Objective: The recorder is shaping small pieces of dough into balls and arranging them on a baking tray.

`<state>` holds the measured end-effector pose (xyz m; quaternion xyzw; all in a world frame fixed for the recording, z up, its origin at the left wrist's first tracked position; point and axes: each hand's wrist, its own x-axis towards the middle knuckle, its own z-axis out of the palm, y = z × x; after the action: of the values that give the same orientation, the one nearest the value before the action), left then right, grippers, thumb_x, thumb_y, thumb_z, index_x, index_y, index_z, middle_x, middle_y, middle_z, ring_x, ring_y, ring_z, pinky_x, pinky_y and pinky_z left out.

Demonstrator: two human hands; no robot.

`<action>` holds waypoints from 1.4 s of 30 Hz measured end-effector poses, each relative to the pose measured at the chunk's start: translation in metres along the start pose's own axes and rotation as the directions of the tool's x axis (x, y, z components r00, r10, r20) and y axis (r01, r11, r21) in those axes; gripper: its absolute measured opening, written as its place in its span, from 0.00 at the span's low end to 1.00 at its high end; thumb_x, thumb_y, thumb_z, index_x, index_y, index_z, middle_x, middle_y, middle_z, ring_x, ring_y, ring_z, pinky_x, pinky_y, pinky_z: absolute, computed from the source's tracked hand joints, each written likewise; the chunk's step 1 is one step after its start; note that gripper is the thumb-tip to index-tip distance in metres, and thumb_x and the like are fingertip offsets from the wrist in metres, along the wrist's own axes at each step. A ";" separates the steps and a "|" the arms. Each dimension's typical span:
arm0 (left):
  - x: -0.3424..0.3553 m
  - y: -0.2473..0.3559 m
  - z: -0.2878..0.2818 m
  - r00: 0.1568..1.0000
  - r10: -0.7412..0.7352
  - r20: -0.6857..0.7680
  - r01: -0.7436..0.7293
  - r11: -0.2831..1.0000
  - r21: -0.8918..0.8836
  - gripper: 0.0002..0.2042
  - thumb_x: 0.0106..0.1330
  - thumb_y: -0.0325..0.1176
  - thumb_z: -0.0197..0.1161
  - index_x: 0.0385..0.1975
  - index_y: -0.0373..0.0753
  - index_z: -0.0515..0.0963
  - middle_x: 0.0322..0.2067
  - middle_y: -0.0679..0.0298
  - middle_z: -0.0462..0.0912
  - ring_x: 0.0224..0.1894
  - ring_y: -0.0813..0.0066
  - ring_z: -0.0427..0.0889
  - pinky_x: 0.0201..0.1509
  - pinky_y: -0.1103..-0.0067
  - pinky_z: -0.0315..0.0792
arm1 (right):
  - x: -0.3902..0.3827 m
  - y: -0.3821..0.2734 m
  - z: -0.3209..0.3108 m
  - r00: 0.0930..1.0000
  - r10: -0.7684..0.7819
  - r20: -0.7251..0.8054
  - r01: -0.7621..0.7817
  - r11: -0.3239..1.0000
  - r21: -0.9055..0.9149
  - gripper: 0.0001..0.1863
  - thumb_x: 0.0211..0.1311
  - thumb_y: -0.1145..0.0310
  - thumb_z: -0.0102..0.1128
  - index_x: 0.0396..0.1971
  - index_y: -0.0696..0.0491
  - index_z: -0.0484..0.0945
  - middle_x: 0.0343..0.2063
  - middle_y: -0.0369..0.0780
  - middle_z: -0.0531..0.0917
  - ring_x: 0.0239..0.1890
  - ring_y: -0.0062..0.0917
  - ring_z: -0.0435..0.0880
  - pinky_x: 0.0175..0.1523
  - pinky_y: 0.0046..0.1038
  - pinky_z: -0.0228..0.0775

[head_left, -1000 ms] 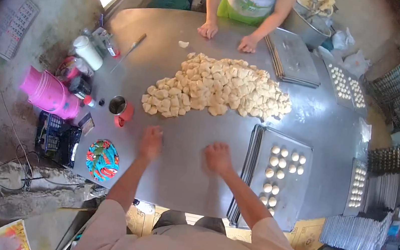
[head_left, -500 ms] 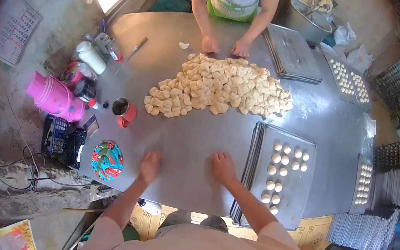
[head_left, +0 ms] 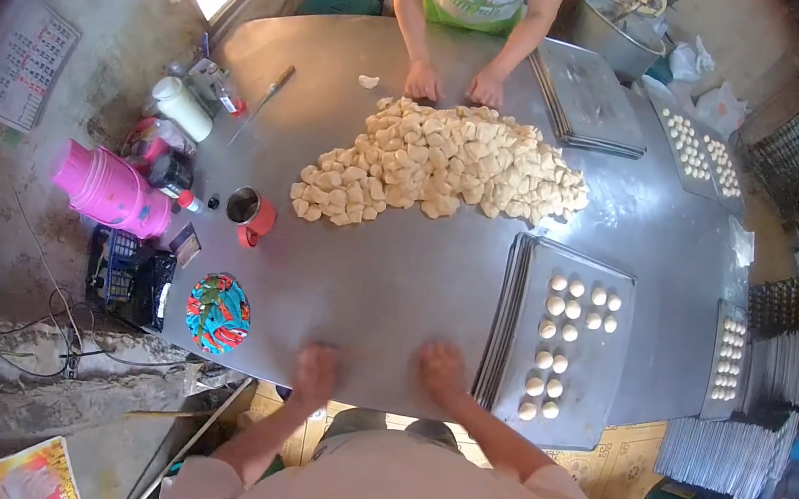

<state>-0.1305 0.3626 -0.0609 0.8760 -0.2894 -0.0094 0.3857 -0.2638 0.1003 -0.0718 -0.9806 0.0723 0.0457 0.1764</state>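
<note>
My left hand point(head_left: 314, 374) is palm down on the metal table near its front edge, blurred by motion. To its right, my right hand point(head_left: 442, 371) is also palm down and smeared, close to the left side of a stack of dark trays. Whether anything lies under either palm is hidden. On the top tray point(head_left: 587, 355) sit several round pale dough balls point(head_left: 548, 330) in short rows. Farther away, a large heap of cut dough pieces point(head_left: 447, 160) spreads across the table's middle.
Across the table, a person in an apron works with both hands point(head_left: 453, 86) behind the heap. At left stand a red mug point(head_left: 251, 218), a patterned round cloth item point(head_left: 218, 314), a long knife point(head_left: 264, 103) and pink buckets point(head_left: 112, 192). More trays point(head_left: 593, 98) lie far right.
Both my hands have moved nearer to me along the tabletop, the left one also slightly rightward. Another dough ball shows at the near end of the right tray. The co-worker's hands shifted slightly.
</note>
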 end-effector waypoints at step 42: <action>0.112 0.442 0.313 0.863 0.389 0.322 -0.424 0.905 0.042 0.16 0.64 0.41 0.75 0.49 0.43 0.90 0.43 0.63 0.88 0.54 0.54 0.79 0.62 0.59 0.66 | -0.199 0.341 -0.187 0.597 0.559 -0.575 -0.228 0.806 0.546 0.15 0.62 0.62 0.77 0.46 0.51 0.88 0.44 0.42 0.87 0.50 0.43 0.85 0.54 0.43 0.79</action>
<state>-0.3333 -0.1411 0.0439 0.8031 -0.5238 -0.0473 0.2801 -0.5017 -0.2564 0.0097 -0.8146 0.3630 -0.3157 0.3241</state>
